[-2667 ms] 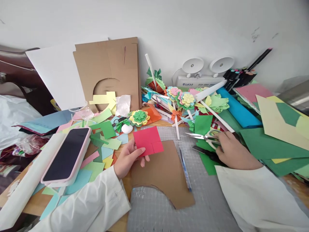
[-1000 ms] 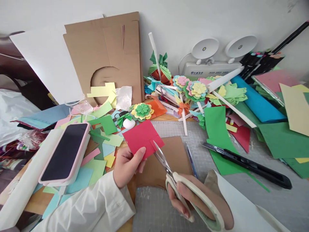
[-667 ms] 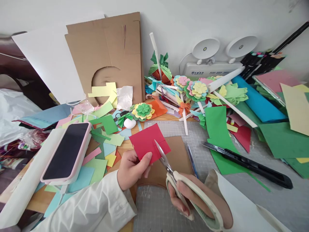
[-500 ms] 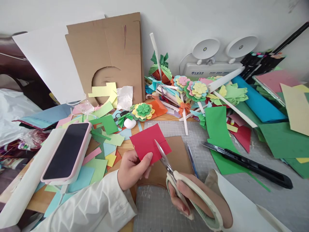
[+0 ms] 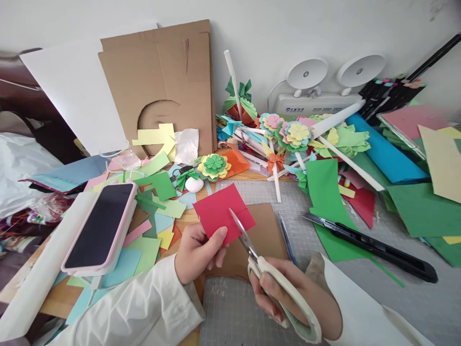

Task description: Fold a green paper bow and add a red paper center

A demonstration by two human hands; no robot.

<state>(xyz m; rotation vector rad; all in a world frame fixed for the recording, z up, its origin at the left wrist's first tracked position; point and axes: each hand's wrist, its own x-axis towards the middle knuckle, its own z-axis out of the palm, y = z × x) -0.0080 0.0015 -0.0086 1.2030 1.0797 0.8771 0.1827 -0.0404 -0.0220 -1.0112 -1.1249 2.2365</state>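
My left hand [image 5: 200,252] pinches the lower edge of a red square of paper [image 5: 219,206], thumb on top and fingers beneath. In my right hand [image 5: 288,293] is a pair of scissors [image 5: 254,257] with off-white handles, my fingers through the loops. The upper blade lies over the face of the red paper, coming in from its right part; the other blade is hidden behind the sheet. Below both hands a piece of brown cardboard [image 5: 272,230] rests on the grey cutting mat [image 5: 234,312].
A box cutter [image 5: 374,245] lies at the right across green paper [image 5: 322,187]. At the left are a phone [image 5: 99,228] and coloured scraps [image 5: 144,254]. Paper flowers [image 5: 297,134] and white paper rods are heaped behind, near a twin-head lamp [image 5: 319,101] and leaning cardboard [image 5: 126,72].
The scissor handles have drawn closer together, with the blades closing slightly on the red paper. My left hand and the paper have hardly moved.
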